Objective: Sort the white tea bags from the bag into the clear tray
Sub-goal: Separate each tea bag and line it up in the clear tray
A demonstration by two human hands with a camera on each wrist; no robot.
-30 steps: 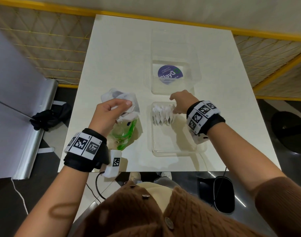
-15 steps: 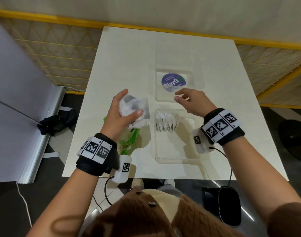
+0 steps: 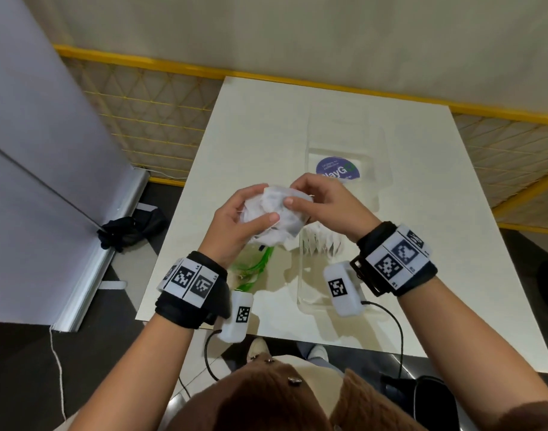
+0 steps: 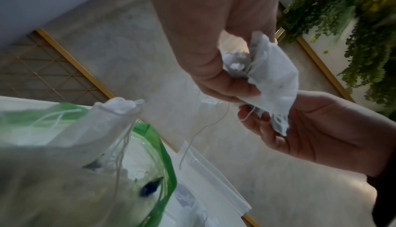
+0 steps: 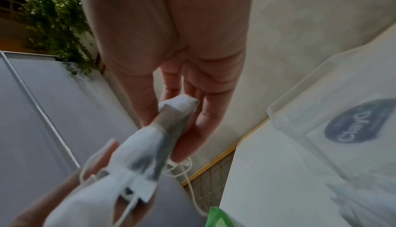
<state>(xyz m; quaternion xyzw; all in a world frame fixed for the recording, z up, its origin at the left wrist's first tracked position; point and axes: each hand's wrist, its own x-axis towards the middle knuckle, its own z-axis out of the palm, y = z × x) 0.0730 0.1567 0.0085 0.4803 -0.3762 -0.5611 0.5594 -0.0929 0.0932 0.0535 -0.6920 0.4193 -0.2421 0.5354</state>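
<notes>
Tea bags (image 3: pixel 275 213), a crumpled white clump of them, sit between both my hands above the near middle of the tabletop (image 3: pixel 266 119). My left hand (image 3: pixel 235 222) curls around the clump from the left, thumb pressed on its front. My right hand (image 3: pixel 322 203) pinches a top corner of one bag, thumb on the paper and the other fingers bent behind it. From the left wrist view I see loose strings (image 4: pixel 203 129) trailing down from the clump toward the green-edged bag (image 3: pixel 254 269), which stands open on the tabletop below my left hand with more white bags inside. Just right of it lies the clear tray (image 3: pixel 310 293), and a row of tea bags (image 3: pixel 322 241) already stands on edge at its far end. Beyond the tray I see a second clear container (image 3: pixel 381 169) with a round purple label (image 3: pixel 338 172).
</notes>
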